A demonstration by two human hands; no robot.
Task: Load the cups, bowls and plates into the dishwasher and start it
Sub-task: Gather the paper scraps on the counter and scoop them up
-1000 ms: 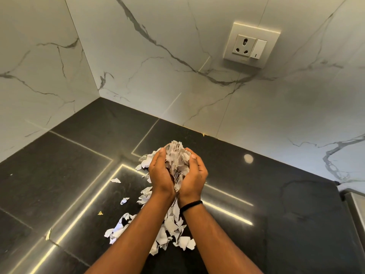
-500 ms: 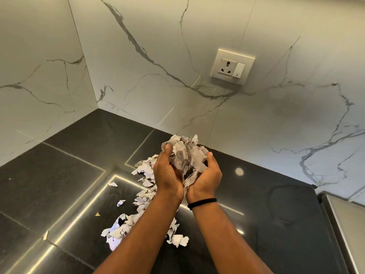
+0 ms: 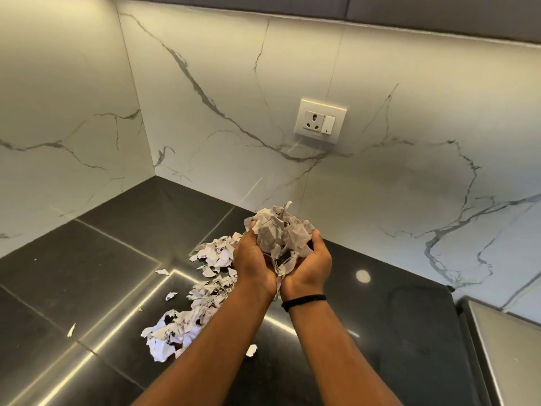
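No cups, bowls, plates or dishwasher are in view. My left hand [image 3: 254, 260] and my right hand [image 3: 309, 263] are cupped together, palms up, above a black stone counter [image 3: 96, 247]. Between them they hold a heap of torn white paper scraps [image 3: 279, 231], fingers curled round its sides. More torn paper pieces [image 3: 193, 306] lie in a trail on the counter below and to the left of my hands. A black band circles my right wrist.
White marble-look walls meet in a corner at the back left. A wall socket with a switch [image 3: 320, 121] sits on the back wall. A metal edge [image 3: 503, 347] shows at the right. Small stray scraps [image 3: 162, 271] lie on the counter's left part.
My cupped hands have lifted the paper heap off the counter and carried it up and to the right. The view has tilted upward, showing more wall.
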